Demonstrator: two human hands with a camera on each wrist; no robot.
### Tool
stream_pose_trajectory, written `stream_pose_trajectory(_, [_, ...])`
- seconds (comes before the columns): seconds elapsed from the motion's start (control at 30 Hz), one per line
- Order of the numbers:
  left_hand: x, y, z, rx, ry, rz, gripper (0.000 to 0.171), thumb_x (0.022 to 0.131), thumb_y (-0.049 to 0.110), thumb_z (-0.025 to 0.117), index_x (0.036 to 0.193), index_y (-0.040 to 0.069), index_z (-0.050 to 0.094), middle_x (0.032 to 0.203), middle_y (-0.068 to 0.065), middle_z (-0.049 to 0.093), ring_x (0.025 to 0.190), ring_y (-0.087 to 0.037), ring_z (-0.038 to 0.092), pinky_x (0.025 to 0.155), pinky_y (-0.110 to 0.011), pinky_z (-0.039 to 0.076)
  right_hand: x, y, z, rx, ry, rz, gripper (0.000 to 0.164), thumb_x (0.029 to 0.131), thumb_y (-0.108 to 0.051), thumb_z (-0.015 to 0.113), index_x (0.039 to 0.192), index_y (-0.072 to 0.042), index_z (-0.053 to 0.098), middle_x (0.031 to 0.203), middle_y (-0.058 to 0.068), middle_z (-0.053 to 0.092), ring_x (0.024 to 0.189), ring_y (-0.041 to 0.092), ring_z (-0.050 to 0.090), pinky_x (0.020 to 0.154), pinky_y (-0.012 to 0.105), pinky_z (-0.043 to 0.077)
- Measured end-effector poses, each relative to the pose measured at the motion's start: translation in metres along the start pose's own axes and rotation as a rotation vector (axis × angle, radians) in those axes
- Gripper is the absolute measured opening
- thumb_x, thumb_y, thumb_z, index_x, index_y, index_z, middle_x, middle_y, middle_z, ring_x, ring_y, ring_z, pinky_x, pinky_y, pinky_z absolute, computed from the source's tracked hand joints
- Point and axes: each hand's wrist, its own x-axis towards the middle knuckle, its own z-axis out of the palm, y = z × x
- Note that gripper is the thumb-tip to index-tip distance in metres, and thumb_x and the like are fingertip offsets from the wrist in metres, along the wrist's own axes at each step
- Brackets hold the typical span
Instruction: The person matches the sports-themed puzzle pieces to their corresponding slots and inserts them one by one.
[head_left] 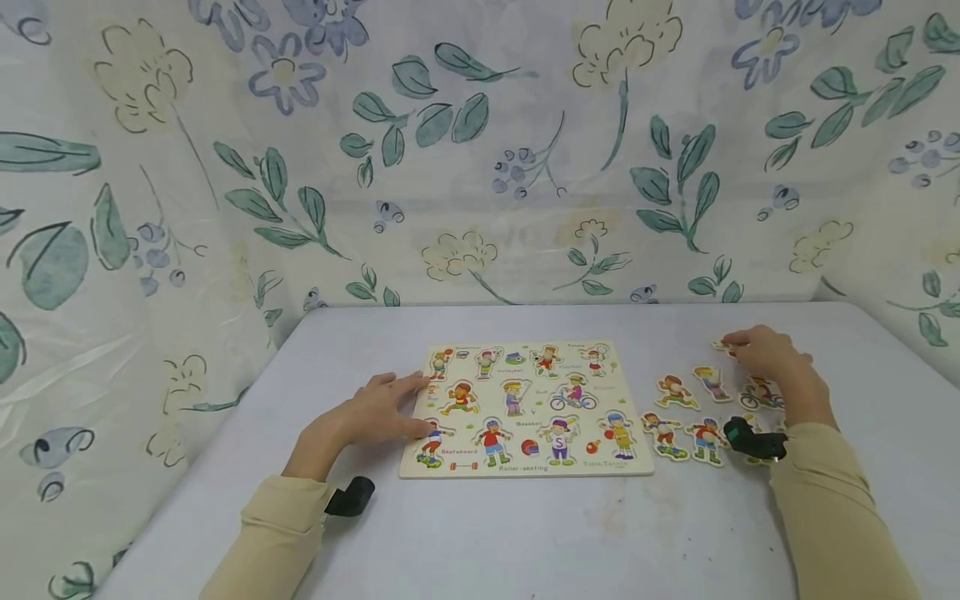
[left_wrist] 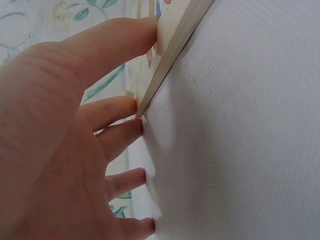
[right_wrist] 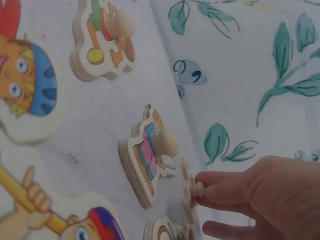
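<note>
My loose tan left sleeve (head_left: pixel 273 533) at 7 o'clock, matching right sleeve (head_left: pixel 832 508) at 4, both creased, plain cuffs. Rounded black unit (head_left: pixel 351 497) by my left cuff; another black unit (head_left: pixel 759 443) at right, green patch (head_left: pixel 736 428) toward its 10 o'clock. Bare fingers (left_wrist: pixel 126 183).

The bare right hand (right_wrist: pixel 280 195) pinches the pale round knob (right_wrist: pixel 199 189) of a thin wooden cut-out (right_wrist: pixel 188 202) near the edge of the white desk (right_wrist: pixel 95 127). Just beside it lies a knobbed wooden cut-out in pink and blue (right_wrist: pixel 147 155); farther off is a wooden cut-out with a yellow ball (right_wrist: pixel 97 30). White sheeting with teal leaves (right_wrist: pixel 225 95) rises behind.
</note>
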Motion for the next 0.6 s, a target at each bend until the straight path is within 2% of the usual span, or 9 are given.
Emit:
stream_pose_trajectory(0.13, [0.0,0.001,0.0,-0.001,-0.002,-0.004,0.086,0.083,0.051,0.072,0.154,0.02,0.036,0.157,-0.03,0.023,0.141,-0.056,0.024,0.101,-0.076,0.031,-0.001,0.002,0.001,0.002,0.029,-0.011,0.05,0.092,-0.005,0.038,0.141,0.005,0.044,0.146,0.041,0.028,0.132,0.067,0.015,0.1,0.084,0.003])
stream_pose_trajectory(0.4, [0.001,0.001,0.001,0.003,-0.004,-0.015,0.087,0.083,0.051,0.072,0.155,0.02,0.035,0.158,-0.028,0.023,0.141,-0.055,0.023,0.102,-0.076,0.03,0.002,0.004,0.006,-0.011,0.125,-0.043,0.042,0.094,-0.007,0.044,0.132,0.007,0.053,0.135,0.037,0.047,0.127,0.063,0.032,0.097,0.086,0.004])
stream_pose_trajectory(0.6, [0.002,0.0,0.001,0.007,-0.003,-0.012,0.085,0.083,0.051,0.072,0.154,0.021,0.035,0.157,-0.029,0.023,0.141,-0.055,0.023,0.103,-0.076,0.029,0.004,0.008,0.01,0.011,0.194,-0.049,0.04,0.093,-0.006,0.044,0.127,0.006,0.059,0.122,0.033,0.057,0.11,0.054,0.045,0.096,0.087,0.004])
